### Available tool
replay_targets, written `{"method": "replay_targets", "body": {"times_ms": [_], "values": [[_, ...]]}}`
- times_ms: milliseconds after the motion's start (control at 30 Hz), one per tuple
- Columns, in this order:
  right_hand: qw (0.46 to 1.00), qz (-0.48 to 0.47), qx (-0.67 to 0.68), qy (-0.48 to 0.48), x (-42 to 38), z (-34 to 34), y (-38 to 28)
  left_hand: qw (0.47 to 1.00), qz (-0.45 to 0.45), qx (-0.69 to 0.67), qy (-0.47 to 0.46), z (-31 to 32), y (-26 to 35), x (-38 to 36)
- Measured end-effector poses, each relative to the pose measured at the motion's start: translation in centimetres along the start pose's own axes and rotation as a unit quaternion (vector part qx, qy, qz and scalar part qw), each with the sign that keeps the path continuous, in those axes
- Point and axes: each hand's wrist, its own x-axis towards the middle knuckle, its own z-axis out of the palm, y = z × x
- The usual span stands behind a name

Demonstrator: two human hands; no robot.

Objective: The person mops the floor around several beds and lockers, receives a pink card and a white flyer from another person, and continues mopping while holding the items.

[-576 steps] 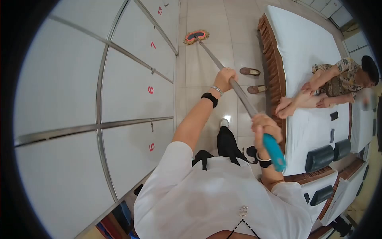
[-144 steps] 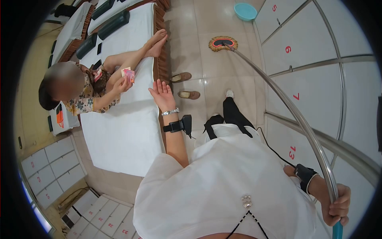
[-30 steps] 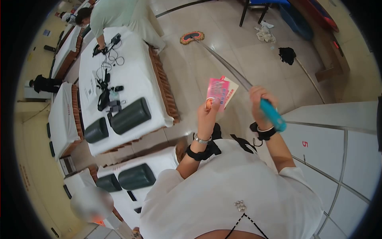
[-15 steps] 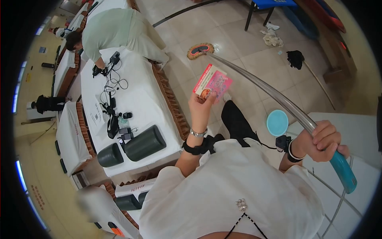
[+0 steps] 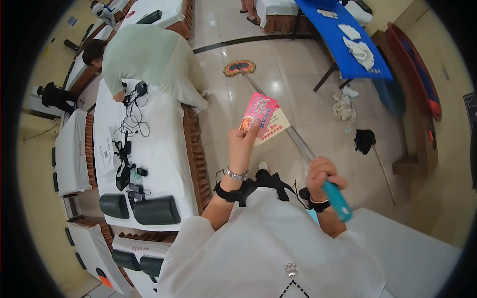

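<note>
My left hand [image 5: 242, 145] is closed on a pink printed card [image 5: 258, 111] and a cream card with red print [image 5: 274, 126], fanned apart under the thumb. My right hand [image 5: 323, 175] wraps round the mop [image 5: 301, 144], just above its teal grip end [image 5: 339, 203]. The metal pole runs away from me, partly hidden behind the cards. Its oval mop head [image 5: 239, 68], with a tan fringe, rests on the tiled floor.
To the left stands a white-covered bed [image 5: 166, 124] with cables, devices and dark green cushions [image 5: 156, 211]. A person [image 5: 149, 54] bends over its far end. At right are a blue table [image 5: 343, 42], cloths on the floor [image 5: 344, 107] and a black-headed mop [image 5: 365, 141].
My right hand and the mop handle have come inward, nearer my left hand. The two cards have turned, with the cream one now on the right. The view has tilted up.
</note>
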Motion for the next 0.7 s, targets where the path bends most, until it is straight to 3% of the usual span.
{"method": "replay_targets", "body": {"times_ms": [133, 233, 533, 600, 700], "values": [[0.994, 0.022, 0.04, -0.096, -2.8, 0.7, 7.1, 0.991, 0.012, -0.132, 0.022, 2.6, 0.5, 4.9], [0.994, 0.07, 0.006, -0.079, -3.8, 1.5, 10.5, 0.987, -0.037, -0.157, 0.007, 3.0, 0.8, 8.2], [0.991, 0.095, 0.012, -0.093, 1.9, 5.1, 21.9, 0.965, -0.011, -0.262, 0.004, 2.8, 2.0, 19.9], [0.99, 0.111, 0.007, -0.086, 3.3, 6.9, 25.3, 0.971, -0.004, -0.233, 0.055, 2.1, 2.8, 23.1], [0.987, 0.129, -0.004, -0.095, 5.8, 10.1, 30.8, 0.976, 0.007, -0.215, 0.036, -0.3, 2.4, 29.2]]}}
